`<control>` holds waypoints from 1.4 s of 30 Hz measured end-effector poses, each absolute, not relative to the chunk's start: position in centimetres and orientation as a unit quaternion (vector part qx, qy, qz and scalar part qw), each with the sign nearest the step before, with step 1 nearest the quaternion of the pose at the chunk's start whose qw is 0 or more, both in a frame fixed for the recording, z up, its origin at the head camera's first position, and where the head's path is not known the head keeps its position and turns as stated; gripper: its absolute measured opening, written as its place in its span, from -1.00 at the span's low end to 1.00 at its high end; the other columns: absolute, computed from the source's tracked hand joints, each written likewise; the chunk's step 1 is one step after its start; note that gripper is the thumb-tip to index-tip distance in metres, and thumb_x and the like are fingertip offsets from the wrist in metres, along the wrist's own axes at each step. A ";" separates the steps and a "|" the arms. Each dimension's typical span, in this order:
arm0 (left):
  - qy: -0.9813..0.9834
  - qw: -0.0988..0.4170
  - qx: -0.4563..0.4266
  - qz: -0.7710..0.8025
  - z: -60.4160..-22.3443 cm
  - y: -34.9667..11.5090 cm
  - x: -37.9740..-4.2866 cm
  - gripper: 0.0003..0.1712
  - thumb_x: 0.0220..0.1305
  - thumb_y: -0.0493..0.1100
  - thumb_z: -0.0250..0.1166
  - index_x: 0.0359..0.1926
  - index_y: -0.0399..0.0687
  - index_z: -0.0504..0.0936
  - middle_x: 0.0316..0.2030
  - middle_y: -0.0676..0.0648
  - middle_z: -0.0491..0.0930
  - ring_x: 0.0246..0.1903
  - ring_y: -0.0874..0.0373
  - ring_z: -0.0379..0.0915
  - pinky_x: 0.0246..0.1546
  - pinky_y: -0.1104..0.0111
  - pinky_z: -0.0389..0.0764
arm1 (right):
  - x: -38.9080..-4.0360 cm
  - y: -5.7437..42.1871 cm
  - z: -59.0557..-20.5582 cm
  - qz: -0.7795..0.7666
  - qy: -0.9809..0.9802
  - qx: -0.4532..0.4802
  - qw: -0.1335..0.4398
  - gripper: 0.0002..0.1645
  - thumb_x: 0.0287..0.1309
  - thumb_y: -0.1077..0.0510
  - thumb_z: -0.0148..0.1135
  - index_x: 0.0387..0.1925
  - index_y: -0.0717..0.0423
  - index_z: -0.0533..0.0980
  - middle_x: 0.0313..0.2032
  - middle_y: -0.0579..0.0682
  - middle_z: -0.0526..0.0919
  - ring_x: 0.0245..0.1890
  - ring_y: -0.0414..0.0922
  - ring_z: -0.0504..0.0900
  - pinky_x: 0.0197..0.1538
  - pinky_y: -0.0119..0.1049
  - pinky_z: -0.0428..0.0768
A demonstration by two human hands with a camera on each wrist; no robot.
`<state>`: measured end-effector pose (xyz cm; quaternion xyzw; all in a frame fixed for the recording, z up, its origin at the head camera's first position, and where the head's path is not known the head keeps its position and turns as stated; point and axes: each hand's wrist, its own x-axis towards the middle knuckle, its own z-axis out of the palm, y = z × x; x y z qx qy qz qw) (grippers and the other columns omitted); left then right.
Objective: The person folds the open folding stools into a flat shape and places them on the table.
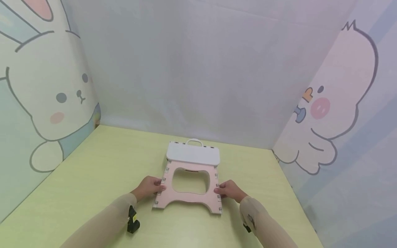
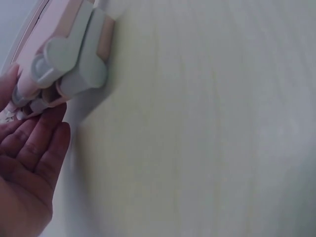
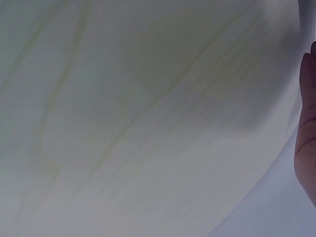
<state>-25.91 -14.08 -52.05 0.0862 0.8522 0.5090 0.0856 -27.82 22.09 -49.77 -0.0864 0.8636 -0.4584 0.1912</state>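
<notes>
A folding step stool point(image 1: 186, 197) with pink leg panels and a white top point(image 1: 193, 153) lies folded on the table in the head view. A white carry handle point(image 1: 194, 140) loops out at its far end. On the stool's left edge, my left hand point(image 1: 150, 187) grips with the thumb above and the fingers beneath. Its grey and pink hinged edge point(image 2: 61, 57) shows in the left wrist view beside that hand point(image 2: 32, 163). My right hand point(image 1: 230, 190) holds the opposite edge, thumb on top. The right wrist view catches only a sliver of this hand point(image 3: 307, 133).
The pale yellow table point(image 1: 124, 151) extends around the stool. A grey-white cloth wall point(image 1: 198, 69) rises behind it, with cartoon-printed walls at left and right. Black straps with a small device point(image 1: 133, 222) hang at my left wrist.
</notes>
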 end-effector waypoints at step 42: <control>0.891 0.109 0.085 0.433 -51.1 -13.7 -25.6 -0.73 0.15 -0.19 0.37 -0.60 -0.15 0.53 -0.73 0.09 0.32 -0.65 0.23 0.20 -0.58 0.41 0.26 | -27.2 22.3 -49.9 -0.431 0.874 -0.104 0.197 -0.68 0.20 0.16 0.27 -0.39 0.43 0.63 -0.49 0.16 0.70 -0.49 -0.07 0.68 -0.33 -0.18 0.63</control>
